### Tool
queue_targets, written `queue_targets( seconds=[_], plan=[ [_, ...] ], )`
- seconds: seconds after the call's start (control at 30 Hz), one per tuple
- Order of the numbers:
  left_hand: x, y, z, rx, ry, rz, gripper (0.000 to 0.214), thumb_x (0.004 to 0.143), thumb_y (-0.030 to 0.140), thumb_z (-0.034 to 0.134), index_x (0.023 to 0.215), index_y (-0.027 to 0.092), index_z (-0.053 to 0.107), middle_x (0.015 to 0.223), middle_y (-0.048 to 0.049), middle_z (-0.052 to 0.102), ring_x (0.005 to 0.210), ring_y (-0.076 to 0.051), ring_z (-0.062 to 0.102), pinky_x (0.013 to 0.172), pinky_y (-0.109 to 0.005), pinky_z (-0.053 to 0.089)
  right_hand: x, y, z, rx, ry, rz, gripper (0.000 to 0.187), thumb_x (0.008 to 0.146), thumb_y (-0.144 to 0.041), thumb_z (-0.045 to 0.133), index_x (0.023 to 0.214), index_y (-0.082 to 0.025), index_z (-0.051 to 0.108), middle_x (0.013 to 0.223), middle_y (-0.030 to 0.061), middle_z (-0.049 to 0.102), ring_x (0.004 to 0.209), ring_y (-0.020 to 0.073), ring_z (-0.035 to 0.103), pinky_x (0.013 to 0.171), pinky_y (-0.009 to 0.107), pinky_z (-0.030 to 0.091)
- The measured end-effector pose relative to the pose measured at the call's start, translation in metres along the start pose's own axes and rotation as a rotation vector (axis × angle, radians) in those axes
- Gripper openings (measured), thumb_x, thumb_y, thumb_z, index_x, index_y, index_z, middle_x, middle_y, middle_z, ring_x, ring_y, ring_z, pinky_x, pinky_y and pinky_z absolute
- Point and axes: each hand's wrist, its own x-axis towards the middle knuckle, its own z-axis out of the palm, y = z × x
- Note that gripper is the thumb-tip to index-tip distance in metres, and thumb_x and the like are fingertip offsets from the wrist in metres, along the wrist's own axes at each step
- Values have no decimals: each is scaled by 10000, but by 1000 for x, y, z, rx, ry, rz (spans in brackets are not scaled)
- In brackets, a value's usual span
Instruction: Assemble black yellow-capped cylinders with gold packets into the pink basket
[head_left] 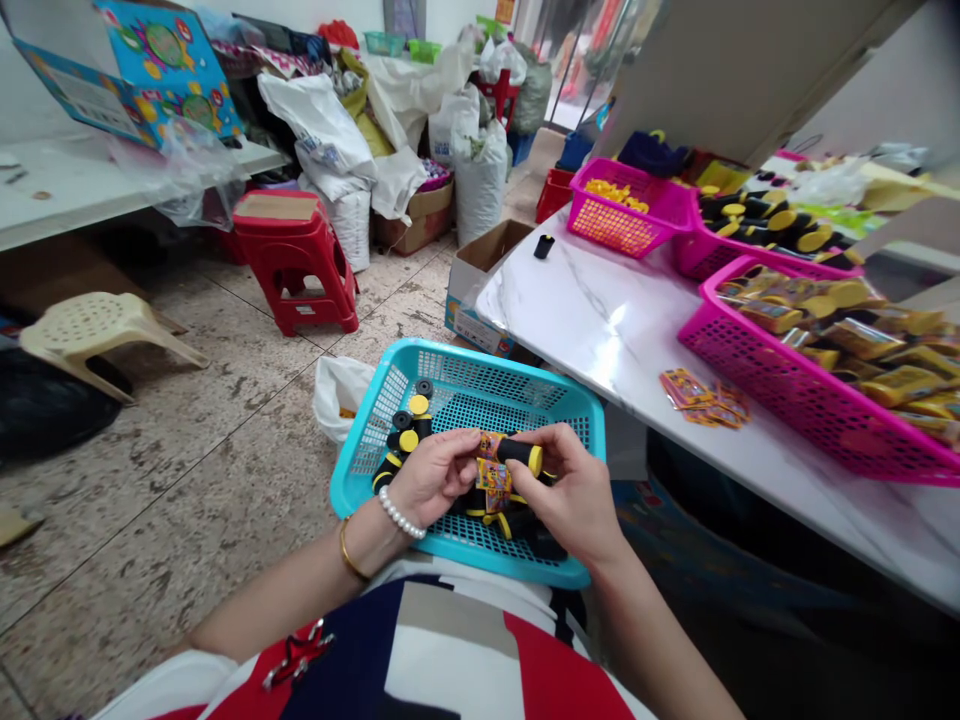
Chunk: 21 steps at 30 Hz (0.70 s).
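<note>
A teal plastic basket (517, 395) rests on my lap with several black cylinders with yellow caps (409, 425) in it. My right hand (574, 500) is closed on one black cylinder with a yellow end (521, 453). My left hand (431, 480), with a pearl bracelet at the wrist, pinches an orange and yellow printed label (493, 473) against that cylinder. Both hands hover over the middle of the basket.
A white marble table (622, 330) stands at right with pink baskets (795, 400) of wrapped pieces, loose labels (701, 397) and a lone black cylinder (544, 246). A red stool (296, 260), a beige stool (94, 330), a cardboard box (480, 285) and white sacks stand on the floor.
</note>
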Motion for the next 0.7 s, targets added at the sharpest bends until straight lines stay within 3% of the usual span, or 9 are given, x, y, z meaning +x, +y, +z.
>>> queue_targets(
  seconds=[0.23,0.4,0.57,0.7],
  plan=[
    [1,4,-2,-49,-27,-87,135,768,210,664,785,104,581,655,8,568,337,12,308,279,-114,157,-3,2,-3,185,-82,6,205,789,-201,628,947,-245,506,1146,74,660,970,215,672,818,358,575],
    [-1,2,-2,-62,-26,-79,162,726,209,699,774,118,574,596,35,541,327,9,296,282,-117,154,0,3,-1,159,-92,31,175,803,-234,626,940,-251,519,1020,54,694,864,208,697,748,335,591],
    [-8,-2,3,142,84,100,267,716,322,740,852,121,629,487,52,493,358,-20,361,311,-122,170,-2,6,1,-15,72,-56,209,772,-274,667,956,-249,571,917,34,689,776,196,687,734,320,577],
    [-15,1,8,282,210,268,382,704,337,760,1011,155,625,702,3,595,532,-62,520,382,-132,315,-4,11,2,-10,96,-107,238,760,-264,694,977,-248,596,941,39,668,804,193,662,756,328,567]
  ],
)
